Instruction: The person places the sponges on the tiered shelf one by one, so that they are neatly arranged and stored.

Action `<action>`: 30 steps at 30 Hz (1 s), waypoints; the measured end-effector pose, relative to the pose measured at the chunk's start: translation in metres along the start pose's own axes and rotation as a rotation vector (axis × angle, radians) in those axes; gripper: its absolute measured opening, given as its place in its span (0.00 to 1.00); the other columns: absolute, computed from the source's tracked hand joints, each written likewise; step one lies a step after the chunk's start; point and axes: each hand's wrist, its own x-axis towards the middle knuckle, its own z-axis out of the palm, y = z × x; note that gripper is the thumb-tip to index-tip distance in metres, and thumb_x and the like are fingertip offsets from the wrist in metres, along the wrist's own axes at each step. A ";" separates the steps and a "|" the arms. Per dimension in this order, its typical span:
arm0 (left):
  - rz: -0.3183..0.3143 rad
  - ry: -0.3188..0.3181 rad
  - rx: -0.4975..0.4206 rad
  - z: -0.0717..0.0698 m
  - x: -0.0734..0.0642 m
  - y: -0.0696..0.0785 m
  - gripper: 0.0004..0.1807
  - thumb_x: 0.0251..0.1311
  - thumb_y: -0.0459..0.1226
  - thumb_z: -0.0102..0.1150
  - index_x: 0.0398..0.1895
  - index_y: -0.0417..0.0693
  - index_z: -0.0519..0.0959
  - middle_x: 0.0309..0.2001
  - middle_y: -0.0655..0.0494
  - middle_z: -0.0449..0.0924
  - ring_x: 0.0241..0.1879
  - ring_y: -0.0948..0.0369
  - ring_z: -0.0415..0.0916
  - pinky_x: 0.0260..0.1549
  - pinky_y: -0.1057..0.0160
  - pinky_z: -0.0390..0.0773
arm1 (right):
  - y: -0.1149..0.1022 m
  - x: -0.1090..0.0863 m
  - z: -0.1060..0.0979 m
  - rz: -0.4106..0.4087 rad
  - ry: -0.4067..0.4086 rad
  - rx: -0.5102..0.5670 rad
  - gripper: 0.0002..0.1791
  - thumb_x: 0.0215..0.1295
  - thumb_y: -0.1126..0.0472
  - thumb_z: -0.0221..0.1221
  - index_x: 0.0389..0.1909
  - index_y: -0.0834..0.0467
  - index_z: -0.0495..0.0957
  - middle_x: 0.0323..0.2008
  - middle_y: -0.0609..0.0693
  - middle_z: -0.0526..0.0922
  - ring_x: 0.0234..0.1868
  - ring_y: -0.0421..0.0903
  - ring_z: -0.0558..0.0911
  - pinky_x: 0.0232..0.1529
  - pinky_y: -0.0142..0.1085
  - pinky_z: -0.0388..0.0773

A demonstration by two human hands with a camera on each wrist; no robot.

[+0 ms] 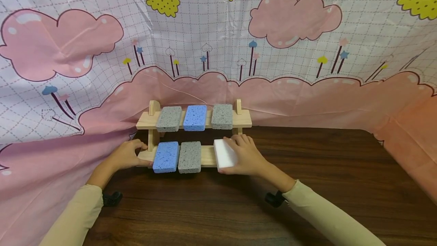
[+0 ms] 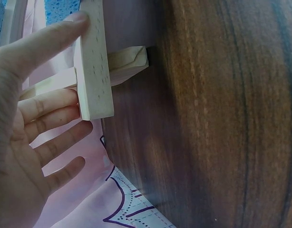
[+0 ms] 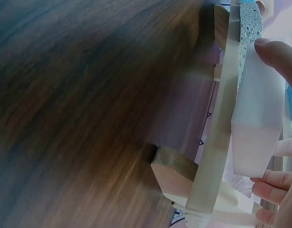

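Observation:
A small two-tier wooden rack (image 1: 208,155) holds rectangular sponges on both boards. My right hand (image 1: 247,156) grips a white sponge (image 1: 223,154) at the right of the lower board, thumb at the near end and fingers at the far end. In the right wrist view the white sponge (image 3: 257,114) sits at the board (image 3: 217,142); contact is hard to tell. My left hand (image 1: 128,155) holds the lower board's left end, thumb on its front edge (image 2: 96,71) and fingers behind. Beside it on that board lie a blue sponge (image 1: 166,157) and a grey sponge (image 1: 189,157).
The upper board (image 1: 245,119) bears a grey sponge (image 1: 169,119), a blue sponge (image 1: 195,117) and another grey sponge (image 1: 222,116). Under the rack is a dark wooden table (image 1: 191,208). A pink and white patterned cloth (image 1: 205,29) hangs behind and at the sides.

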 end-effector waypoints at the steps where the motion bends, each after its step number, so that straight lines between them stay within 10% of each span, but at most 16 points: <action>1: -0.003 0.002 0.001 0.000 0.000 0.000 0.39 0.37 0.61 0.80 0.47 0.42 0.86 0.49 0.46 0.84 0.45 0.51 0.80 0.46 0.51 0.78 | -0.001 0.001 0.000 0.000 -0.001 -0.003 0.59 0.41 0.27 0.72 0.71 0.57 0.70 0.58 0.58 0.75 0.59 0.57 0.71 0.65 0.59 0.66; 30: 0.012 0.007 0.004 -0.002 -0.001 0.002 0.40 0.37 0.61 0.80 0.47 0.41 0.86 0.48 0.46 0.84 0.45 0.51 0.81 0.46 0.50 0.79 | -0.006 0.007 0.013 0.045 -0.034 0.005 0.57 0.43 0.26 0.70 0.71 0.56 0.71 0.59 0.59 0.74 0.60 0.57 0.72 0.64 0.58 0.66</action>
